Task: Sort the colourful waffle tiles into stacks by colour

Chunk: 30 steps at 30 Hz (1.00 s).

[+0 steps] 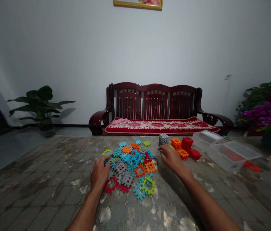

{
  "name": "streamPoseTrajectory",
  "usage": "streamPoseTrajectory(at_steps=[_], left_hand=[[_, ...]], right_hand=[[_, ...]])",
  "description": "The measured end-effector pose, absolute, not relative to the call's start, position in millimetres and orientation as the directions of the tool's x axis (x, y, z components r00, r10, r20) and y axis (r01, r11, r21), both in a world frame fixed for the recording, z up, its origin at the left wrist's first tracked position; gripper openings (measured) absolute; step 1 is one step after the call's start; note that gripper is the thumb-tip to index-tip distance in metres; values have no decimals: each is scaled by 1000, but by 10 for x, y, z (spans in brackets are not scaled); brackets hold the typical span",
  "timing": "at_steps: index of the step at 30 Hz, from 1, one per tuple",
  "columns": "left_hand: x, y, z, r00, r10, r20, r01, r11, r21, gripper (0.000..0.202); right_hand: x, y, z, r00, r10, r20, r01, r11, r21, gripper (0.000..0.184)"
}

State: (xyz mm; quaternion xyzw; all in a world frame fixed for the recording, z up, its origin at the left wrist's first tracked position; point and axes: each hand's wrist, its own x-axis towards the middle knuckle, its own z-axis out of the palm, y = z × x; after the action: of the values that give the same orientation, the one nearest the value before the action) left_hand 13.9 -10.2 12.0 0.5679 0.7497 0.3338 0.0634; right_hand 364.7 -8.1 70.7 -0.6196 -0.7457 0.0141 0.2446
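Observation:
A loose pile of interlocking plastic building tiles [128, 163] in blue, grey, orange, red and green lies on the table. At its left edge my left hand [100, 170] is closed around a blue tile [106, 162], only partly visible between the fingers. To the right of the pile, my right hand [171, 157] has its fingers curled together just in front of a grey stack of tiles [163, 139]. What those fingers hold, if anything, is hidden. A lime-green tile [148, 185] with a round hole lies at the pile's near edge.
Orange tile stacks [176, 143] and red tile stacks [187, 143] stand right of the grey one. Beyond them are clear plastic containers [226, 157] and an orange item [252, 166]. A wooden bench [156, 102] stands behind the patterned table [53, 192]; purple flowers [267, 112] are at right.

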Motion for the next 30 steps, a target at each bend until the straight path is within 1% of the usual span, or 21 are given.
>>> streamPoseTrajectory(at_steps=[3,5,8,12,14,18,22,25,28,30], left_hand=[[137,-100,116,-346,897,275,809,137,572,31],[132,-98,112,-345,898,272,805,134,578,31],[126,-99,109,-339,900,275,800,122,588,30],[139,-112,122,-347,902,257,789,132,600,31],[151,-118,128,-350,902,252,788,139,599,32],[160,-117,120,-362,894,265,797,149,585,31],[155,-111,117,-359,894,269,800,145,583,32],[159,-115,140,-365,899,243,794,163,586,32],[170,-128,173,-364,905,222,789,172,590,32],[178,-140,194,-362,908,211,784,175,595,33]], right_hand=[[3362,115,612,-127,969,213,900,203,-387,34],[3210,271,552,-124,974,188,896,192,-400,35],[3086,454,480,-161,970,183,881,225,-417,39],[3080,505,412,-219,961,169,853,273,-446,32],[3113,484,387,-207,965,161,851,259,-458,30],[3173,508,356,-99,985,138,869,153,-470,37],[3141,627,351,-27,992,126,884,82,-460,32],[3056,676,361,-32,992,118,891,82,-446,29],[2983,647,387,-76,990,116,890,119,-441,29],[2970,587,414,-97,986,139,884,149,-443,30]])
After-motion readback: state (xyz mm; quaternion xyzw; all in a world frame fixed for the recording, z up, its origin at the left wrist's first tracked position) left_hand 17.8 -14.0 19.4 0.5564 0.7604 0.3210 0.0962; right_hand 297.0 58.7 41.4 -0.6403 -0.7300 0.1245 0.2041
